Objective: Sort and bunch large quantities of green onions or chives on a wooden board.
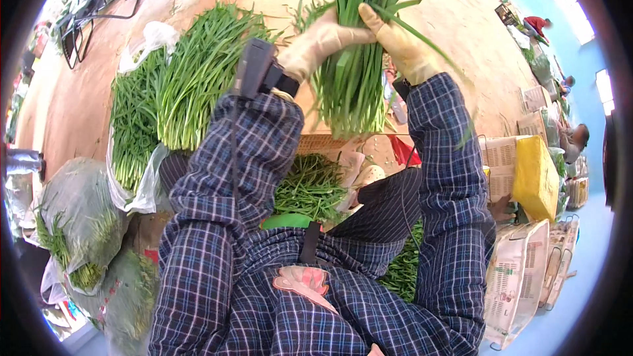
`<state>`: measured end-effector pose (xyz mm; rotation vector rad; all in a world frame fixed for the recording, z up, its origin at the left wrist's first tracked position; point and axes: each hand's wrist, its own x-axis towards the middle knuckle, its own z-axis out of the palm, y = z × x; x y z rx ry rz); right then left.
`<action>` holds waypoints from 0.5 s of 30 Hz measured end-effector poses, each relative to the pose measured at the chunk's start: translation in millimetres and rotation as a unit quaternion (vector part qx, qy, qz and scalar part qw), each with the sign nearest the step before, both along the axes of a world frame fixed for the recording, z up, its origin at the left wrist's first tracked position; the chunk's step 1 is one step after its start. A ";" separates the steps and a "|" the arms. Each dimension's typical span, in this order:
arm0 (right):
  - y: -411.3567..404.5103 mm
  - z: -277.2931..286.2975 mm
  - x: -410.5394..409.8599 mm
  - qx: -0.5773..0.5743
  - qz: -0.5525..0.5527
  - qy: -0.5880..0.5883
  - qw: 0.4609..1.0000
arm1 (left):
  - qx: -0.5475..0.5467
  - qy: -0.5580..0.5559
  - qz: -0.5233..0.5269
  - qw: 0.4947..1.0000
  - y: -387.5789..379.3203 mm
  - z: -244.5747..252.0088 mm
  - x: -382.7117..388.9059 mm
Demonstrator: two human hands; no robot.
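Observation:
My left hand (321,44), in a pale glove, closes around the left side of a thick bunch of long green leafy stalks (353,79), like Chinese chives. My right hand (403,47), gloved too, grips the same bunch from the right, its thumb up against the leaves. The bunch is upright in the picture above a wooden board (309,104). One loose leaf hangs out to the right over my right hand. Left of my left hand lies a large heap of the same greens (203,74), partly on a white plastic bag (148,198).
Cut greens (311,188) lie below the board's edge, near my legs. Filled clear plastic bags (84,212) stand at the left. At the right are white plastic crates (514,277) and a yellow block-shaped container (534,178). Several people sit or bend along the blue wall, far right.

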<state>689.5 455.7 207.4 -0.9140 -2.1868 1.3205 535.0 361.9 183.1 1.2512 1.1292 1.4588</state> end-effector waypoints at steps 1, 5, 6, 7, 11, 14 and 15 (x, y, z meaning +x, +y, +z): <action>10.4 -4.8 10.0 0.007 0.002 -0.014 1.000 | -0.049 -0.041 0.021 0.998 12.0 -15.0 11.2; 48.6 -74.7 2.2 -0.126 -0.102 -0.076 0.984 | -0.105 -0.192 0.147 0.965 63.3 -107.5 38.6; 51.9 -95.9 0.3 -0.132 -0.100 -0.072 0.984 | -0.135 -0.124 0.188 0.965 73.6 -131.7 37.5; 56.9 -112.8 -1.7 -0.155 -0.153 -0.089 0.972 | -0.155 -0.067 0.221 0.961 80.9 -154.5 36.9; 62.0 -147.2 4.1 -0.156 -0.094 -0.020 0.983 | -0.197 -0.027 0.316 0.928 94.5 -200.7 34.2; 61.3 -139.1 23.4 -0.167 -0.044 0.053 0.984 | -0.213 0.085 0.335 0.914 82.6 -197.4 29.4; 62.6 -135.3 22.6 -0.095 -0.133 -0.031 0.986 | -0.209 0.138 0.351 0.902 78.1 -193.7 28.1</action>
